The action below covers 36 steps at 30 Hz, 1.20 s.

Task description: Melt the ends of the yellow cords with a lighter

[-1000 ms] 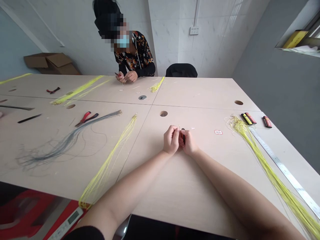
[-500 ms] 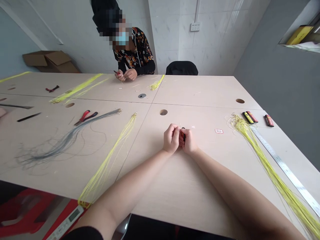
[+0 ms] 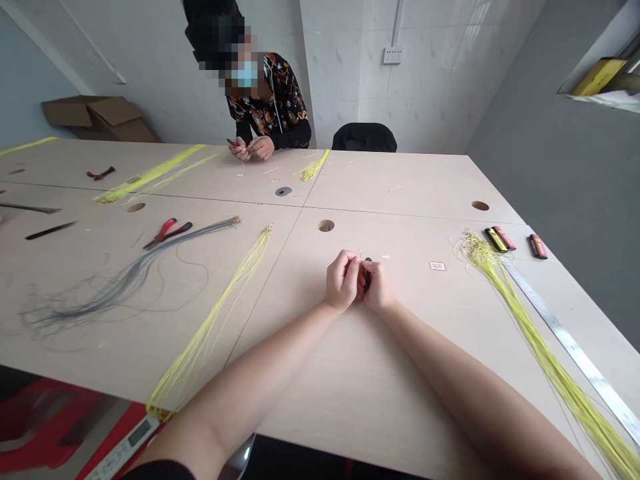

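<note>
At the middle of the tabletop my left hand (image 3: 342, 280) and my right hand (image 3: 379, 288) meet, thumbs and fingers drawn in close together. My left fingertips pinch a thin yellowish strand (image 3: 360, 254), whose short end pokes up above them. A small black object (image 3: 369, 272) shows between the hands, inside my closed right hand; its kind is mostly hidden by the fingers. Just beyond my right hand lies a tiny white label (image 3: 385, 257). Farther right, a red-edged label (image 3: 437, 266) lies flat.
Yellow strand bundles lie left (image 3: 215, 310) and right (image 3: 525, 317), beside a metal ruler (image 3: 565, 340) and small black-and-red cylinders (image 3: 539, 247). Grey strands (image 3: 135, 273) and red-and-black pliers (image 3: 167, 232) are left. Across the table, a masked person (image 3: 270, 100) holds a small tool.
The view has shifted slightly. My hands stay together in nearly the same pose, and the person opposite has hardly moved.
</note>
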Each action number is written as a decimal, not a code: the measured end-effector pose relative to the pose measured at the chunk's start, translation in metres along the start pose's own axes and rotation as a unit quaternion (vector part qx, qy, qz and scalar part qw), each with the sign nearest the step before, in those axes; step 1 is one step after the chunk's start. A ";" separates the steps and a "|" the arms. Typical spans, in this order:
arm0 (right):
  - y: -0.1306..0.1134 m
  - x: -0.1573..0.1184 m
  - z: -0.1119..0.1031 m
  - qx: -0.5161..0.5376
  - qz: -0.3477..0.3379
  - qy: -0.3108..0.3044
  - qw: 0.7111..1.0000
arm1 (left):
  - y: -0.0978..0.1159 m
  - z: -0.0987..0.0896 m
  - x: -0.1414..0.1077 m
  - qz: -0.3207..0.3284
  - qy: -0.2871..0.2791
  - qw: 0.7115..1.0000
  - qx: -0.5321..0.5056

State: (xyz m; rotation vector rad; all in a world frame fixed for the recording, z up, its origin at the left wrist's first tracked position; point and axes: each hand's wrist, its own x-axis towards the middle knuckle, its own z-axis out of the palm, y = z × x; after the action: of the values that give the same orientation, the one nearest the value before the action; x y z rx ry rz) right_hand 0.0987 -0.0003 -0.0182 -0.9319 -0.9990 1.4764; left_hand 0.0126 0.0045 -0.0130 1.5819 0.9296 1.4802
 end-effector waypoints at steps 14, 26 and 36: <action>0.009 0.009 -0.004 0.002 0.011 0.035 0.999 | -0.001 0.001 0.002 -0.013 0.017 0.999 0.027; 0.007 0.011 -0.005 0.003 0.034 0.027 0.999 | -0.001 0.002 0.003 -0.029 0.026 0.999 0.025; 0.017 0.014 -0.010 -0.011 0.008 0.046 0.999 | 0.001 0.003 0.003 -0.015 0.024 0.998 0.048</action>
State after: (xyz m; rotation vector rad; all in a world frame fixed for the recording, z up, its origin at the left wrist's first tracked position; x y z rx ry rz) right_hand 0.1004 0.0130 -0.0374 -1.0159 -0.9440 1.4256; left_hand 0.0159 0.0064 -0.0109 1.5990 1.0613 1.4772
